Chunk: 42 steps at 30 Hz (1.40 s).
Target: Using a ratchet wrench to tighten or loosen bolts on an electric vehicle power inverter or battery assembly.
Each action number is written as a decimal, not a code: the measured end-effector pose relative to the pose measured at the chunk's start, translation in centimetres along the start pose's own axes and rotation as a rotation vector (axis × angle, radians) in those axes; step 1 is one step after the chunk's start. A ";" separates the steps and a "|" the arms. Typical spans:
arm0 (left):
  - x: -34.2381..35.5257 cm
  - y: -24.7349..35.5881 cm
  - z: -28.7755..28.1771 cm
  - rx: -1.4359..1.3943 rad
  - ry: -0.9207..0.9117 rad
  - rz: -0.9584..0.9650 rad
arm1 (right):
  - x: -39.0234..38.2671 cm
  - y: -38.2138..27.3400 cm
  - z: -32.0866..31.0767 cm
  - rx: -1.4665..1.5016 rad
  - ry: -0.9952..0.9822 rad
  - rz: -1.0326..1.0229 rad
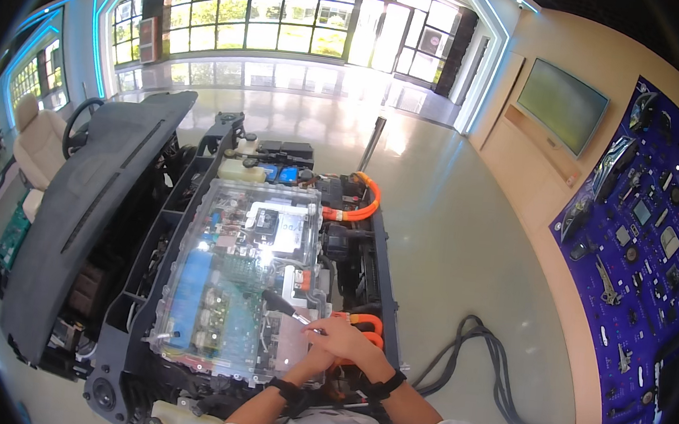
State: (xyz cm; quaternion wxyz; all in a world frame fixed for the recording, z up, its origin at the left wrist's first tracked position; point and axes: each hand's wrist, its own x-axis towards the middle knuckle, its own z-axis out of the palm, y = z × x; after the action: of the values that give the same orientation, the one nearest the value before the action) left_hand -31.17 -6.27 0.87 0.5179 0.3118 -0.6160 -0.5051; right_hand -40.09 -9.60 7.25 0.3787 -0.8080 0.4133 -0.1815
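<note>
A small brush [287,307], with a dark head and silvery collar, slants over the clear cover [225,275] of a large electronics case. My right hand [350,340] is closed around its near end. My left hand [317,361] lies under and against the right one, its fingers mostly hidden, so I cannot tell what they hold. Both hands are above the case's near right edge. Green circuit boards, a blue block [195,280] and silvery parts show through the cover. Thick orange cables [366,321] leave the case just beside my right hand.
A dark vehicle frame [387,297] surrounds the case. On the left stand a dashboard [89,214] with steering wheel and a beige seat [39,137]. Black cables [496,363] trail across the floor at right, near a blue parts board [643,255] and a wall screen [563,105].
</note>
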 end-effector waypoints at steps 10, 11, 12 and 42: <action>0.8 -0.4 -0.1 -0.057 -0.127 -0.289 | -5.4 1.1 -5.2 -0.103 0.169 0.584; 0.8 0.0 -0.3 0.044 -0.184 -0.295 | -5.5 1.3 -5.0 -0.105 0.169 0.588; 0.7 -0.1 -0.2 0.038 -0.190 -0.297 | -5.7 1.8 -4.7 -0.126 0.196 0.530; -0.2 -3.9 -0.2 0.142 -0.073 -0.048 | -7.7 2.2 -3.9 0.115 0.137 0.460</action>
State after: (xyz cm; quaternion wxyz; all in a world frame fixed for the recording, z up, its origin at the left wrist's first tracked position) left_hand -31.47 -7.27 -2.89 0.4595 0.3437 -0.6610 -0.4834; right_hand -48.23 -6.00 8.22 0.4265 -0.6557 0.5999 -0.1681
